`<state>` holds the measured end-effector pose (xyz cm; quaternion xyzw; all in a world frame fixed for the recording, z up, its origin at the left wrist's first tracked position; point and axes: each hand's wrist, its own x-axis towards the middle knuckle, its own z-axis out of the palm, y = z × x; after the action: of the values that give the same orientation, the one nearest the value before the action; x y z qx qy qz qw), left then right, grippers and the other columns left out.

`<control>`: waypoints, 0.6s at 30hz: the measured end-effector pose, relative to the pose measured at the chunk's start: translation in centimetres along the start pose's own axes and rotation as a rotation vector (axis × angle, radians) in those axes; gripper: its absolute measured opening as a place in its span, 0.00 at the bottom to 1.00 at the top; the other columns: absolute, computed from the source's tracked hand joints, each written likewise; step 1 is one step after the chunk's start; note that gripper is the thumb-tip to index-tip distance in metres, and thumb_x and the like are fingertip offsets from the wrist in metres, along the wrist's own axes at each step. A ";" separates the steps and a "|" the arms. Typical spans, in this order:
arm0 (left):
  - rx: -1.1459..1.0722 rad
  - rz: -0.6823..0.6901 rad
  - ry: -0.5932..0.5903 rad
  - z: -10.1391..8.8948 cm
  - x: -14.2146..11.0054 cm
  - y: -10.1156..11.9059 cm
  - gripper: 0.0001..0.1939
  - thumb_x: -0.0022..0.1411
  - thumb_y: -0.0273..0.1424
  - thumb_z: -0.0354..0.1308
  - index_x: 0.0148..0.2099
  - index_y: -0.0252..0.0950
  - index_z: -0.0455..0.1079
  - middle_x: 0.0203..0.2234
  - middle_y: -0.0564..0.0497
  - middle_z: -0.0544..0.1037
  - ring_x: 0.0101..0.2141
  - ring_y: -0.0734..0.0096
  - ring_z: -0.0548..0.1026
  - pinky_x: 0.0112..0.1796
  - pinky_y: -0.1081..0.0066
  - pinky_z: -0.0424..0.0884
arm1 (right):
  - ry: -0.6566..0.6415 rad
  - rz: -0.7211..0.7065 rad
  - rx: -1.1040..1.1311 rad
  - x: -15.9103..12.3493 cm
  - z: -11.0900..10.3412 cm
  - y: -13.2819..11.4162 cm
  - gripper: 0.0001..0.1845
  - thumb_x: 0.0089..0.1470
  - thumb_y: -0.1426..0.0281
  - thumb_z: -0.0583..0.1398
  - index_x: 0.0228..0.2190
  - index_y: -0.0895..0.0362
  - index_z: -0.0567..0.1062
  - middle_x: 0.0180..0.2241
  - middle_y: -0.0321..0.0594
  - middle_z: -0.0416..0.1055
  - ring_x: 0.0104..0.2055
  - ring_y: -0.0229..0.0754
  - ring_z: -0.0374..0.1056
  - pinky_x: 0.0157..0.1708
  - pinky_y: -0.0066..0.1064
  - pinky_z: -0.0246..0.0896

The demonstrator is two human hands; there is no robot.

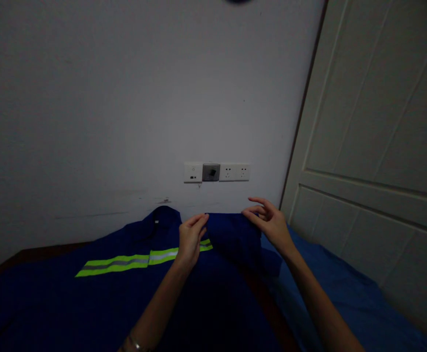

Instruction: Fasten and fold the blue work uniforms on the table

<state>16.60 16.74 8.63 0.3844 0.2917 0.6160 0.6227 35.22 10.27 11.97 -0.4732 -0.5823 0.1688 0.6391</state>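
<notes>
Left hand [189,239]: pinching top edge of blue garment [118,293]
Right hand [272,227]: pinching same edge
Open room: above, before wall [213,98]

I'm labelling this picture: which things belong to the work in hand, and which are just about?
In hand:
dark-blue jacket
left hand, pinching its fabric
right hand, fingertips at the fabric's edge

Just about:
lighter blue cloth
wall sockets
panelled door
</notes>
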 end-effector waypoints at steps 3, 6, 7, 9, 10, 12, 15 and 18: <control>0.061 0.004 -0.014 0.1 -0.1 -0.4 0.16 0.37 0.35 0.69 0.31 0.33 0.76 0.29 0.47 0.78 0.32 0.72 0.73 0.36 0.74 0.66 | -0.095 -0.108 -0.240 -0.3 0.2 -0.9 0.25 0.43 0.56 0.63 0.41 0.56 0.71 0.31 0.40 0.75 0.34 0.42 0.70 0.35 0.32 0.63; 0.132 0.045 -0.008 0.3 -0.3 -0.8 0.17 0.38 0.35 0.68 0.32 0.32 0.76 0.29 0.47 0.78 0.29 0.73 0.73 0.32 0.75 0.66 | -0.270 -0.187 -0.574 -0.5 0.5 -2.2 0.24 0.45 0.50 0.60 0.38 0.55 0.75 0.33 0.42 0.75 0.35 0.44 0.70 0.35 0.33 0.63; 0.148 0.059 -0.002 0.4 -0.4 -0.8 0.17 0.38 0.35 0.68 0.32 0.31 0.77 0.28 0.47 0.78 0.28 0.73 0.73 0.30 0.76 0.66 | -0.324 -0.215 -0.703 -0.6 0.7 -2.6 0.26 0.46 0.49 0.58 0.38 0.55 0.75 0.33 0.43 0.76 0.35 0.45 0.71 0.33 0.33 0.62; 0.165 0.084 0.002 0.6 -0.6 -0.8 0.17 0.38 0.35 0.68 0.32 0.30 0.77 0.26 0.47 0.78 0.27 0.74 0.72 0.29 0.76 0.66 | -0.399 -0.275 -0.952 -0.7 1.2 -3.5 0.27 0.47 0.46 0.55 0.37 0.55 0.75 0.31 0.44 0.76 0.33 0.47 0.71 0.29 0.33 0.60; 0.167 0.096 -0.001 0.6 -0.6 -0.8 0.17 0.38 0.35 0.68 0.32 0.30 0.77 0.26 0.47 0.78 0.26 0.74 0.72 0.28 0.76 0.66 | -0.416 -0.306 -1.060 -0.8 1.5 -3.8 0.27 0.49 0.46 0.53 0.35 0.55 0.75 0.30 0.44 0.75 0.31 0.46 0.71 0.27 0.32 0.58; 0.169 0.119 -0.017 0.7 -0.8 -0.7 0.16 0.38 0.35 0.68 0.31 0.30 0.77 0.25 0.47 0.78 0.26 0.74 0.72 0.28 0.76 0.66 | -0.429 -0.363 -1.206 -0.9 2.1 -4.2 0.26 0.52 0.47 0.51 0.32 0.56 0.74 0.28 0.44 0.75 0.29 0.45 0.70 0.24 0.30 0.54; 0.184 0.151 -0.036 0.8 -1.1 -0.5 0.15 0.39 0.35 0.67 0.31 0.30 0.77 0.25 0.47 0.78 0.25 0.74 0.71 0.27 0.76 0.66 | -0.429 -0.449 -1.279 -0.8 2.6 -4.2 0.23 0.55 0.50 0.49 0.32 0.57 0.71 0.28 0.42 0.74 0.28 0.42 0.69 0.22 0.28 0.48; 0.206 0.188 -0.045 0.8 -1.1 -0.4 0.15 0.40 0.35 0.67 0.30 0.30 0.77 0.24 0.48 0.77 0.25 0.74 0.71 0.27 0.76 0.67 | -0.489 -0.551 -1.267 -0.3 2.5 -3.9 0.20 0.59 0.55 0.48 0.32 0.57 0.70 0.29 0.40 0.72 0.28 0.39 0.68 0.22 0.28 0.45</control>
<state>17.40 15.55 8.56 0.4858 0.3021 0.6297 0.5256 31.61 9.12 14.67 -0.5372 -0.7921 -0.2665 0.1139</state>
